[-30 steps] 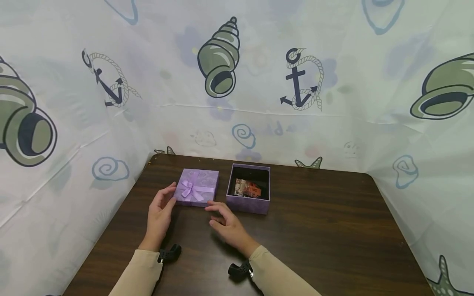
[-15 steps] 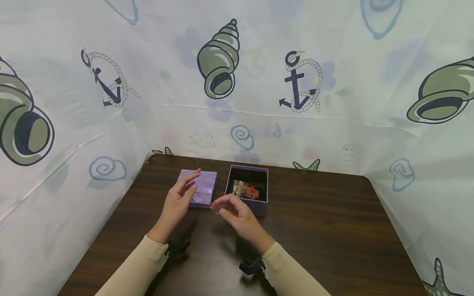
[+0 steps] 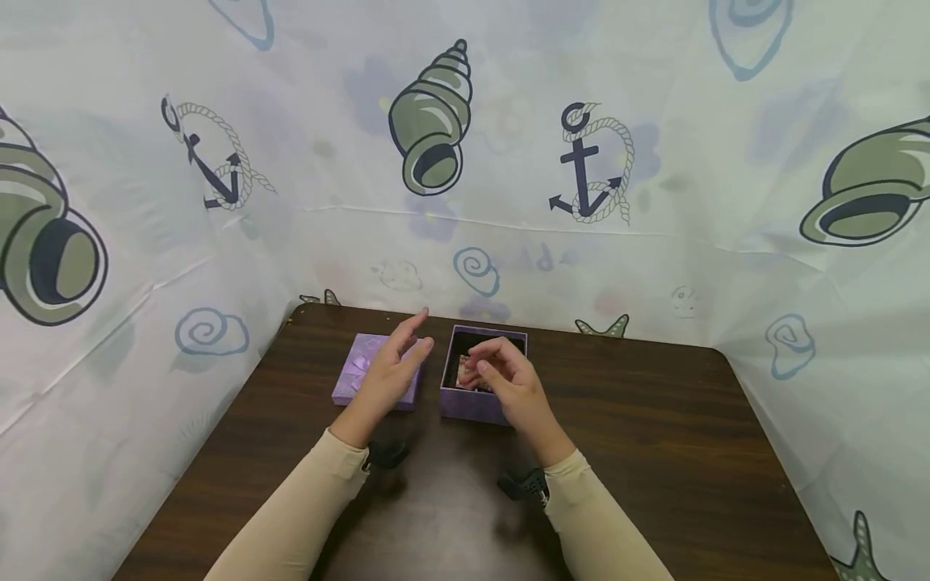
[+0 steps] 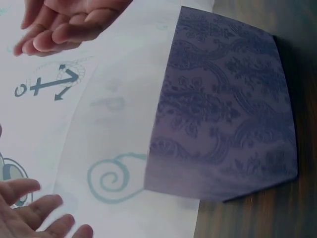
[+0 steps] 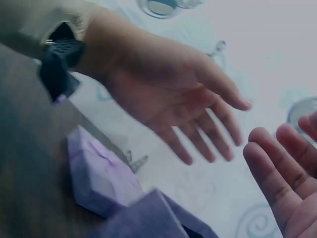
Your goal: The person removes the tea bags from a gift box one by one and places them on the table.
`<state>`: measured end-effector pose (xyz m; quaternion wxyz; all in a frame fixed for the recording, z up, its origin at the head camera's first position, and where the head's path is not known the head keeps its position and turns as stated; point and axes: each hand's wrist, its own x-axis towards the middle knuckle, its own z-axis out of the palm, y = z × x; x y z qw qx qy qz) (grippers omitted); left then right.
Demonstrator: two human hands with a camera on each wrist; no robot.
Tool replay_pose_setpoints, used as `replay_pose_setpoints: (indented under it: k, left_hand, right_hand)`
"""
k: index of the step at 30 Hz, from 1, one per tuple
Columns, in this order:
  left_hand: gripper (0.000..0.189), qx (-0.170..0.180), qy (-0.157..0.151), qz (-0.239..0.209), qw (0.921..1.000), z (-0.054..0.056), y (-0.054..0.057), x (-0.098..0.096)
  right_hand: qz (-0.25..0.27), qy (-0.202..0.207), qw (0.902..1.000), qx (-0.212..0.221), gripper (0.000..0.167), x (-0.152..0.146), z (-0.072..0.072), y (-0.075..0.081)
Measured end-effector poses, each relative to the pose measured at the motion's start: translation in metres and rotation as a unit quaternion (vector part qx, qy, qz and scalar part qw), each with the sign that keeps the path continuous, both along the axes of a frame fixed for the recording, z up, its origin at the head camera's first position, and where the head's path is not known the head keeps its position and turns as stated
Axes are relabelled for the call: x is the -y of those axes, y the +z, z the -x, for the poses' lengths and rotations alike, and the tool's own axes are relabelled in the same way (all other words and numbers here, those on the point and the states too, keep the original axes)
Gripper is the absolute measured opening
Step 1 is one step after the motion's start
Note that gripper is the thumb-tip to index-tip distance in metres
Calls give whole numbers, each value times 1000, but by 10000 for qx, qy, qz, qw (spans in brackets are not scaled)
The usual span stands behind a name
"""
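Purple and patterned, the uncovered box (image 3: 472, 406) stood on the desk (image 3: 654, 428) below the right grip (image 3: 519, 393); its lid (image 3: 361, 367) lay below the left grip (image 3: 387, 379); both grips held nothing, fingers relaxed; the box was probably light, stiff, dentable, best taken by opposite walls.

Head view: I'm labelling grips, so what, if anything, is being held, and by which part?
Nothing is held: the left hand and the right hand are both empty, near the box.
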<state>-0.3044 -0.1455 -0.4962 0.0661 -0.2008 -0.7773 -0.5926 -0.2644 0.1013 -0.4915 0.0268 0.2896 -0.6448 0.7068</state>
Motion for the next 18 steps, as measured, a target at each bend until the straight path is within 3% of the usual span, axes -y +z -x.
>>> replay_pose_setpoints:
  k: [3,10,18]
  left_hand:
    - [70,336,-115,249,9991,2,-2,-9]
    - [86,985,-287,857,9910,8,-13,-29]
    - [106,1063,-431,1285,9851,16,-27,-45]
  right_hand:
    - [-8,-347,9990,269,28,-12,10,1]
    - [184,-662,9954,674,32,-24,34,-20]
    - [141,-879,9892,1168,29,-22,47,-30]
